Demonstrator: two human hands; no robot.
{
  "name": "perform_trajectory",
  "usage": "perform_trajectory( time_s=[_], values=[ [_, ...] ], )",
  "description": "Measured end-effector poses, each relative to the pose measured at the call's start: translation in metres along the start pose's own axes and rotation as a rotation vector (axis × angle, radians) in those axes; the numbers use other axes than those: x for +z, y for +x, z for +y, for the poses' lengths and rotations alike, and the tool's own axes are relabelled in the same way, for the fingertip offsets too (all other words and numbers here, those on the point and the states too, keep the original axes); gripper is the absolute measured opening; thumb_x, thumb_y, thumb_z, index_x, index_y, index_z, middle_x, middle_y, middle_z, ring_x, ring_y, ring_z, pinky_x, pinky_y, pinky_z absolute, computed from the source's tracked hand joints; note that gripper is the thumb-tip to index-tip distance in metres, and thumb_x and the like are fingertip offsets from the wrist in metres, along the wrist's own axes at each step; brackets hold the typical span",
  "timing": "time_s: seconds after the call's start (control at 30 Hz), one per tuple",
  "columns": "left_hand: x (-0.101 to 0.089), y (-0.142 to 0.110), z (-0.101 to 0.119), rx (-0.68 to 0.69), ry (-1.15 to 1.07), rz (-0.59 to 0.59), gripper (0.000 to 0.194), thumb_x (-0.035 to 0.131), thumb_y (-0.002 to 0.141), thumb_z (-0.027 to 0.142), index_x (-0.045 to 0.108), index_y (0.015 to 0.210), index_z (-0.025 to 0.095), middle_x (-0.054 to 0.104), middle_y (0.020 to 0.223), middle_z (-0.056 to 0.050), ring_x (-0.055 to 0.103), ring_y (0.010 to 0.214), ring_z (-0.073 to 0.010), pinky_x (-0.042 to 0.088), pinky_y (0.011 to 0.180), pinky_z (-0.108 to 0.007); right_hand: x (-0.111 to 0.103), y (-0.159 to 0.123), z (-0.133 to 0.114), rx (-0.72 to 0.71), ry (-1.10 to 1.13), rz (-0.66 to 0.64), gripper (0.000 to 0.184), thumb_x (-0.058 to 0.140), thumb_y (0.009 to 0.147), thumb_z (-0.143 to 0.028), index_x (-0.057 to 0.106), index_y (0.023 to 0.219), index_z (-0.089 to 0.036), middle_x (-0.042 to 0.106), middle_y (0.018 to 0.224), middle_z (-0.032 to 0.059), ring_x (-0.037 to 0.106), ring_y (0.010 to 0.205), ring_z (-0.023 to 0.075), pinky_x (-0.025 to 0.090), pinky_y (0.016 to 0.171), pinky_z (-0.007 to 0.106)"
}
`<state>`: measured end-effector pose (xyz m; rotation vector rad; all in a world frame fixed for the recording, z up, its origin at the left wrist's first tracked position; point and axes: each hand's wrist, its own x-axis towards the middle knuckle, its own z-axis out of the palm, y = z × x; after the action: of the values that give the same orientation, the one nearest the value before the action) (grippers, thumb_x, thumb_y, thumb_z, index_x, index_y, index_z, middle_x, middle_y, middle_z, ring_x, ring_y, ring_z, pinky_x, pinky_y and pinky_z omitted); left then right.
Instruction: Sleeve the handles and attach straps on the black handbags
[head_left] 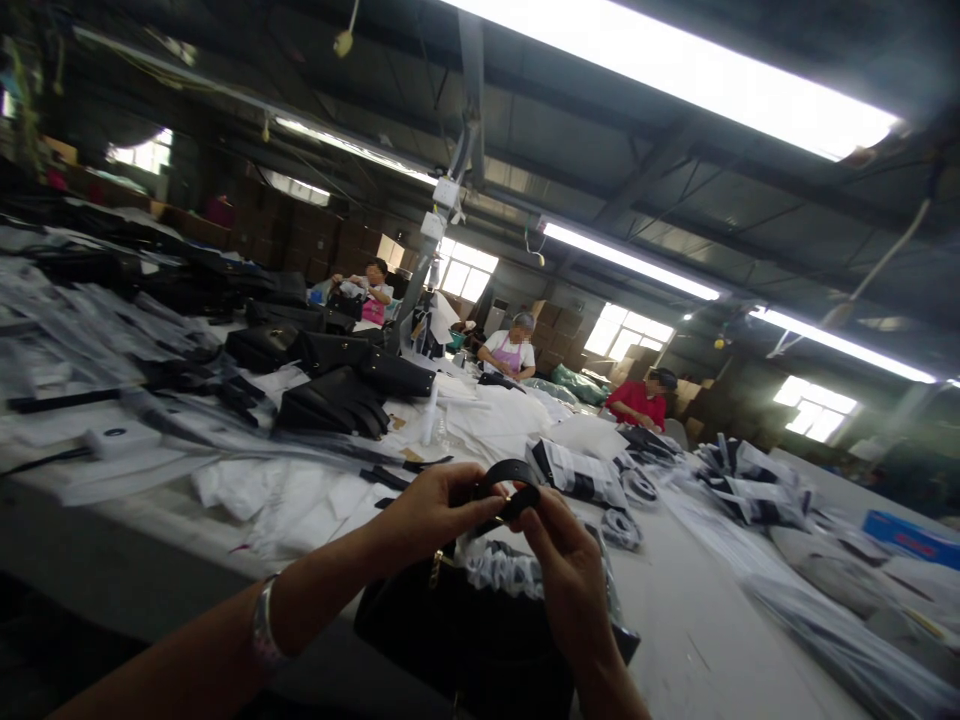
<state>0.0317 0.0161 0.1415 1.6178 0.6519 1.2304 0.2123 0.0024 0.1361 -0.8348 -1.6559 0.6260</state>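
Note:
A black strap (513,468) curls into a loop above the black handbag (450,625). My left hand (442,508) pinches it from the left, thumb and fingers closed. From the other side my right hand (562,545) also grips the strap, its fingertips close to small gold-coloured metal parts. Below them the handbag stands at the table edge, with clear crumpled plastic wrap (502,570) bunched at its top. A gold-coloured metal fitting (436,568) shows by the bag's upper left. The strap's lower ends are partly hidden by my fingers.
On the long table (675,620) several black bags (337,395) lie at the left among white sheets (300,500). Plastic-wrapped straps (577,470) and a wrapped coil (621,530) lie ahead; a blue box (911,538) stands right. Co-workers (510,350) work farther back.

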Motion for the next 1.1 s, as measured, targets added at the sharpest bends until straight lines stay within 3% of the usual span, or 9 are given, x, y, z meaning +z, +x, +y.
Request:
perform_trajectory(
  time_s=[0.2,0.53,0.8,1.1],
  values=[
    [0.000,0.000,0.001,-0.056,-0.018,0.018,0.030,0.072,0.079,0.039,0.071,0.090,0.012,0.068,0.077,-0.002,0.059,0.069,-0.0132,0.041,0.061,-0.022,-0.002,0.001,0.004,-0.050,-0.011,-0.011,0.021,0.061,0.088,-0.028,0.072,0.106,-0.024,0.066,0.102,0.0045,0.061,0.095,0.0193,0.053,0.079,0.026],
    [0.002,0.003,0.005,-0.112,-0.100,0.040,0.024,0.080,0.069,0.029,0.072,0.081,0.011,0.071,0.074,-0.004,0.064,0.071,-0.0158,0.048,0.067,-0.024,-0.009,-0.001,0.020,-0.104,-0.044,-0.022,0.026,0.065,0.086,-0.023,0.070,0.111,-0.025,0.063,0.108,0.0052,0.063,0.088,0.0179,0.054,0.077,0.029],
    [0.003,0.001,0.009,-0.030,0.105,0.087,0.014,0.075,0.070,0.023,0.071,0.071,0.011,0.063,0.061,0.001,0.056,0.058,-0.0117,0.038,0.053,-0.021,-0.012,0.004,0.008,-0.187,-0.154,-0.091,0.020,0.069,0.083,-0.021,0.075,0.101,-0.027,0.066,0.098,0.0048,0.063,0.091,0.0190,0.053,0.079,0.029],
    [-0.001,-0.002,0.005,-0.050,-0.046,-0.006,0.015,0.074,0.072,0.024,0.068,0.073,0.011,0.062,0.063,0.001,0.055,0.059,-0.0109,0.041,0.058,-0.021,-0.007,0.004,0.011,-0.145,-0.101,-0.106,0.019,0.068,0.084,-0.023,0.076,0.102,-0.025,0.068,0.096,0.0055,0.064,0.088,0.0193,0.053,0.074,0.028]
  ],
)
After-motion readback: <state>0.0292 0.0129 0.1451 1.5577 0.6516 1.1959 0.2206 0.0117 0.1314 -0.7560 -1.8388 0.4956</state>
